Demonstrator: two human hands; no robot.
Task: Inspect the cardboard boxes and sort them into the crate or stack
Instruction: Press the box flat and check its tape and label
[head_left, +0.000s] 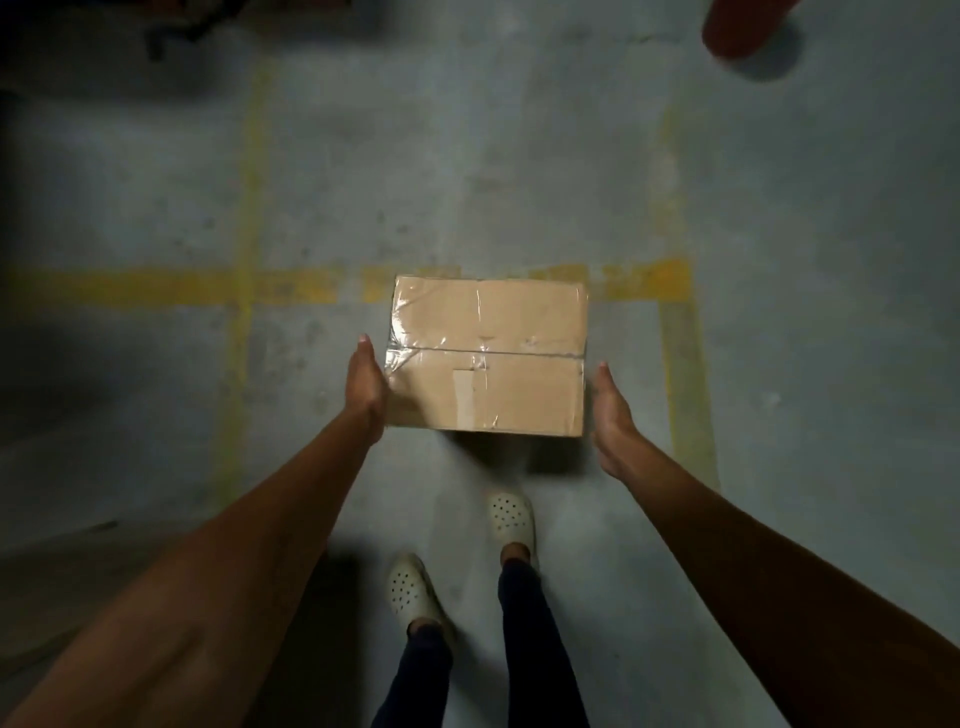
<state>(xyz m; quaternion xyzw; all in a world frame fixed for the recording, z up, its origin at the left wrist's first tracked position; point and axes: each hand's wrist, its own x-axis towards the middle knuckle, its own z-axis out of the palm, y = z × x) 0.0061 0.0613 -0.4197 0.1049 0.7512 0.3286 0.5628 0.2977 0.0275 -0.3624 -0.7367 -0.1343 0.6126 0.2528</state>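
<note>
Grey floor (519, 156) fills the view, w/ worn yellow lines (249, 208) painted on it: one line runs across the middle from 9 to 3 o'clock, others run up toward 12 and one runs down at 4 o'clock.

A blurry red thing (737, 26) sits at 1 o'clock, cut off by the edge; can't tell what it is. Dark stuff at 11 o'clock is too dim to name.

Two bare arms reach in from 7 and 5 o'clock to the middle.

The box (488, 358) is in the middle of the view, up off the floor, w/ its dark shadow under it toward 6 o'clock. It is brown cardboard, closed, w/ shiny clear tape along the middle seam & over the edges. Its far edge hides part of the yellow cross line.

Left hand (366, 384) is flat against the box's left side at 9 o'clock, fingers straight, pressing it. Right hand (613, 415) is open and flat just beside the box's right side at 3 o'clock; can't tell if it touches.

Two legs in dark pants stand at 6 o'clock. White shoes w/ holes: left shoe (410, 590) nearer, right shoe (511, 517) stepped ahead, close under the box.
</note>
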